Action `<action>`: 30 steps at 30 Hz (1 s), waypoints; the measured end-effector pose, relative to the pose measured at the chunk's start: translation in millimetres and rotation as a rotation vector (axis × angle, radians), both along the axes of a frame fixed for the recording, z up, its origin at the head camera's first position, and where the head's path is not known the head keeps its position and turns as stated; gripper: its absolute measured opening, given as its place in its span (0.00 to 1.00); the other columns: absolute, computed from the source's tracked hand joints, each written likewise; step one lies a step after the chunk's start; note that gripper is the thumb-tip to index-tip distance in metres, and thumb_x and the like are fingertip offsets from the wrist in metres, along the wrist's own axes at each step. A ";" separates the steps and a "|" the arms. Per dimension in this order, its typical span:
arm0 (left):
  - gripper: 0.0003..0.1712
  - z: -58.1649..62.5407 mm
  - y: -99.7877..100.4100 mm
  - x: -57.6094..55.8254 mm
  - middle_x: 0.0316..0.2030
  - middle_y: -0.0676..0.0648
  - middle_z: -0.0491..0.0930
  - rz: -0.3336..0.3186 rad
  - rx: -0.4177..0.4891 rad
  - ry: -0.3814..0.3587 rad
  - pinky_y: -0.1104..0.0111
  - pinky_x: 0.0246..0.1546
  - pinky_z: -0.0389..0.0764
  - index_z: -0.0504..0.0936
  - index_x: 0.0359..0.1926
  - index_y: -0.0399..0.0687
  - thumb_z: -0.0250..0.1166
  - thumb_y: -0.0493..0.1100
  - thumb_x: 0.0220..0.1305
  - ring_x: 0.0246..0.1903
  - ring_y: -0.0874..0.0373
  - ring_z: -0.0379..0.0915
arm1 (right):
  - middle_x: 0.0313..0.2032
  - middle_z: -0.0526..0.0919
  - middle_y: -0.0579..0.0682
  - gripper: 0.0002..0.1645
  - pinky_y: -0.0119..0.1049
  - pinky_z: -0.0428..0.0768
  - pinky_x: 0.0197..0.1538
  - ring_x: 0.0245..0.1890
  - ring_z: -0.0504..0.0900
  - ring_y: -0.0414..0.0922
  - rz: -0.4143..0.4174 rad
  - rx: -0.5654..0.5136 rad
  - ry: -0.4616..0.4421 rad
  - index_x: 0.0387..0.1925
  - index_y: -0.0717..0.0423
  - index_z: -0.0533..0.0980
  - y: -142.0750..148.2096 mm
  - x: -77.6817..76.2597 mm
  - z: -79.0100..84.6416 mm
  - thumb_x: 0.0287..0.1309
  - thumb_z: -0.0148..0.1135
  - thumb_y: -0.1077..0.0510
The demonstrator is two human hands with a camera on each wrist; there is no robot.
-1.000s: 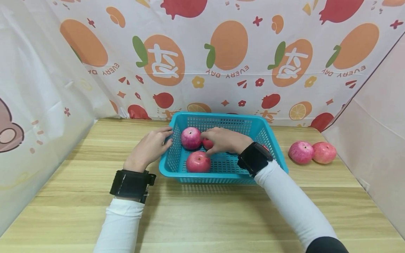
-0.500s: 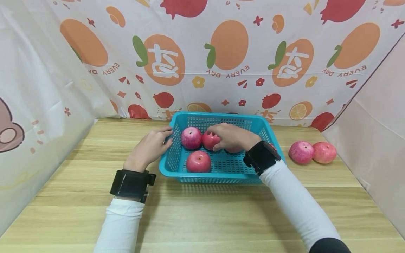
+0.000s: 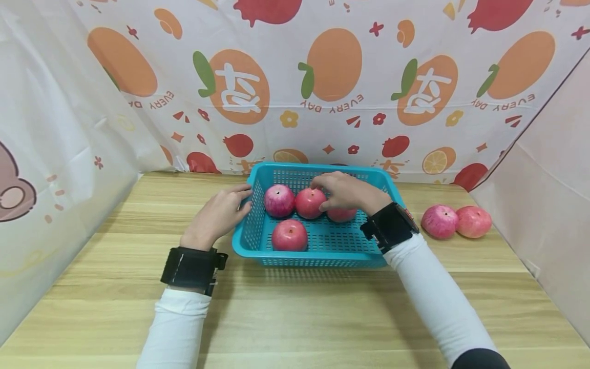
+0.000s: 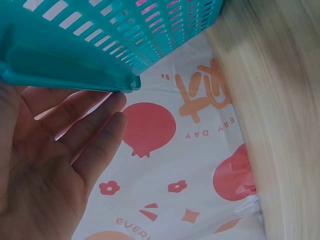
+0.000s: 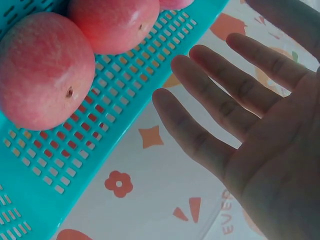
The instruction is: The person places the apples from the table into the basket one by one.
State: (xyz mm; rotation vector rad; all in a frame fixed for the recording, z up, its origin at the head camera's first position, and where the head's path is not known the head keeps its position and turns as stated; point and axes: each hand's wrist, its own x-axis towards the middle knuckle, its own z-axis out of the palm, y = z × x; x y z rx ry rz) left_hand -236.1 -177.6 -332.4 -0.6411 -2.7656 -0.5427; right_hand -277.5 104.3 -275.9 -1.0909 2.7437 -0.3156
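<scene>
A blue-green perforated plastic basket point(image 3: 322, 255) holds several apples. Over its back right part is my right hand point(image 3: 348, 191), its fingers spread and relaxed in the right wrist view, holding nothing. A red apple point(image 3: 311, 204) lies by its fingertips, and another apple point(image 3: 341, 215) is partly hidden below the hand. A purple-pink apple point(image 3: 278, 201) sits at the back left, and a red apple point(image 3: 289, 236) is at the front left. My left hand point(image 3: 216, 216) rests against the basket's left rim point(image 4: 65, 82), fingers nearly straight under its edge.
On the wooden table point(image 3: 295, 318), right of the basket, a purple-pink apple point(image 3: 440, 222) touches a pinkish-red apple point(image 3: 473, 221). A fruit-printed sheet point(image 3: 276, 113) hangs directly behind the basket. White side walls point(image 3: 544, 189) border the table.
My right hand has moved right and back from the middle apple, so that apple and the one to its right show more. The left hand and basket stay where they were.
</scene>
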 end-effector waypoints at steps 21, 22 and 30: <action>0.22 -1.1 -1.0 0.4 0.56 0.34 0.68 -0.010 0.007 0.009 0.51 0.47 0.72 0.72 0.52 0.31 0.60 0.39 0.58 0.52 0.42 0.64 | 0.52 0.73 0.54 0.24 0.46 0.74 0.51 0.51 0.67 0.48 -0.033 -0.039 0.009 0.53 0.56 0.70 26.1 -4.9 3.0 0.52 0.61 0.58; 0.22 -1.1 -1.0 0.5 0.56 0.34 0.68 -0.008 0.007 0.009 0.51 0.47 0.72 0.72 0.52 0.31 0.60 0.39 0.58 0.52 0.42 0.65 | 0.51 0.73 0.53 0.24 0.45 0.75 0.50 0.51 0.68 0.48 -0.035 -0.040 0.011 0.53 0.55 0.70 27.1 -5.0 2.9 0.52 0.61 0.58; 0.22 -0.1 -0.2 1.2 0.56 0.34 0.68 -0.006 0.007 0.007 0.51 0.46 0.73 0.72 0.52 0.30 0.60 0.38 0.58 0.52 0.42 0.65 | 0.51 0.74 0.54 0.24 0.46 0.76 0.48 0.49 0.69 0.49 -0.046 -0.054 0.002 0.52 0.56 0.71 33.9 -4.7 2.8 0.52 0.62 0.58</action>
